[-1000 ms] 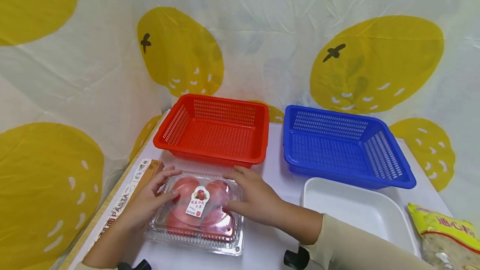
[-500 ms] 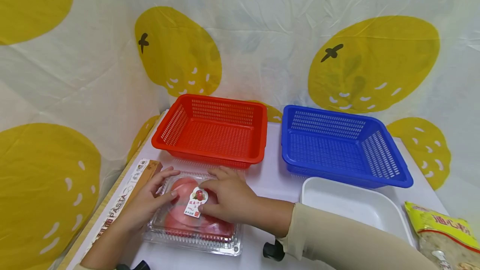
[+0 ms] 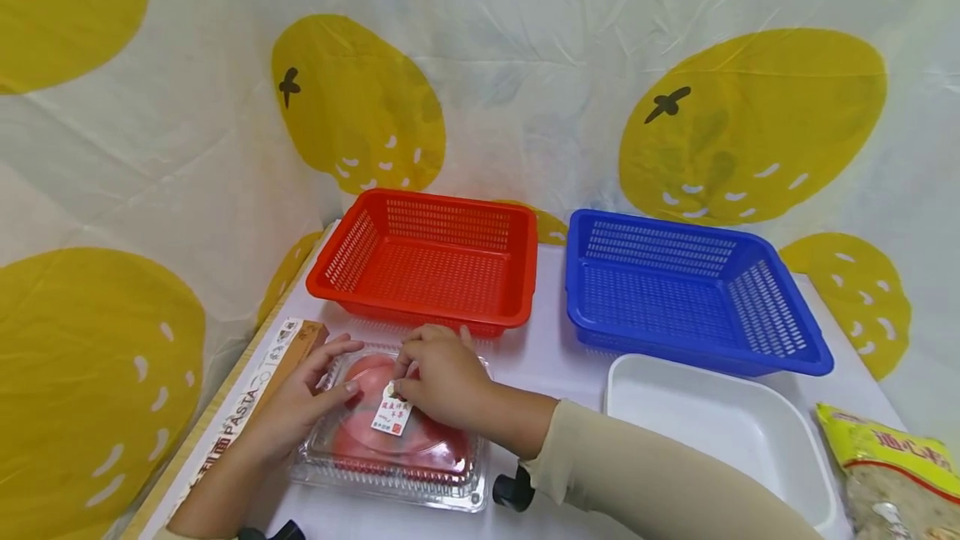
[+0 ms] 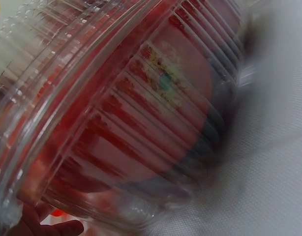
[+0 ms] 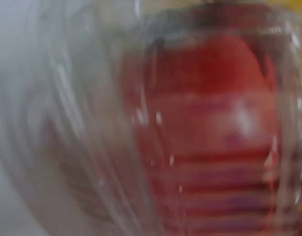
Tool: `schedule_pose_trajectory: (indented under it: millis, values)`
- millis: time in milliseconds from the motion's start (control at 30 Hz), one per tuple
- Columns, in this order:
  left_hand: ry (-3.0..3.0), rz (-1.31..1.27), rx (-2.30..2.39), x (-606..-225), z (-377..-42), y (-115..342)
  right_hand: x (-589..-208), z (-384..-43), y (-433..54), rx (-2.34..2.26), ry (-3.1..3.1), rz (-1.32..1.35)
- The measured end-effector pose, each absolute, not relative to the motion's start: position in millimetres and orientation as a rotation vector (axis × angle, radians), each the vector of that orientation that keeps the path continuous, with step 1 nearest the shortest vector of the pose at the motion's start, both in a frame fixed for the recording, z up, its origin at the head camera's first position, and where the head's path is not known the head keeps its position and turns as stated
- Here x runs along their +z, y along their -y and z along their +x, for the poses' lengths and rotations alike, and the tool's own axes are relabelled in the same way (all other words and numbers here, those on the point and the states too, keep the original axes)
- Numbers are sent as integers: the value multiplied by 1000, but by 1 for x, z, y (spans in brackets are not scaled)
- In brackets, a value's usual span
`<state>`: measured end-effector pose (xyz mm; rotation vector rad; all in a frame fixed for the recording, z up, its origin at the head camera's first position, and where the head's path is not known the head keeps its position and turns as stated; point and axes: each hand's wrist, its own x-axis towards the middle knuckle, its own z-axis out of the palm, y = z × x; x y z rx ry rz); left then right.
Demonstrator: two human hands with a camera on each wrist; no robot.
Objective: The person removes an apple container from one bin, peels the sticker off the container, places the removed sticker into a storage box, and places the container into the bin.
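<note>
A clear plastic clamshell box [image 3: 450,486] of red apples [image 3: 442,448] stands on the table; an apple [image 4: 156,108] shows through its ribbed wall in the left wrist view. On its lid is a white label [image 3: 392,417] with red characters. My left hand [image 3: 296,407] rests at the box's left side, thumb on the lid and index finger stretched towards the back edge. With bent fingers, my right hand [image 3: 450,377] pinches the label's upper end, hiding its fruit picture. Only blurred box and red fruit [image 5: 205,113] appear in the right wrist view.
Behind the box stands a red basket [image 3: 450,273]; a blue basket [image 3: 660,298] is to its right. A white tray [image 3: 705,423] sits in front of the blue one. A pasta box [image 3: 251,394] lies left, and a yellow-topped bag [image 3: 892,465] lies far right.
My right hand has moved left from the box's right side across the lid, its fingers bending in at the label's top. The left hand and box have stayed put.
</note>
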<state>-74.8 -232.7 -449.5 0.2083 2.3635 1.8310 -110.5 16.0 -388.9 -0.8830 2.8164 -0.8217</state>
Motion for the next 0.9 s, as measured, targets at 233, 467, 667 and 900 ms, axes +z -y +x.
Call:
schedule_pose_trajectory:
  millis: [233, 467, 667, 900]
  values:
    - [-2336, 230, 1865, -450, -75, 233, -387, -117, -31, -1188, -2443, -1046]
    - [-2333, 241, 1868, -451, -76, 233, -377, -108, -63, -1554, -1840, -1084]
    - [-2319, 201, 1858, -449, -76, 233, -372, -110, -129, -1717, -1530, -1004]
    - [-2317, 177, 1857, -448, -74, 232, -385, -124, -246, -1758, -1710, -820]
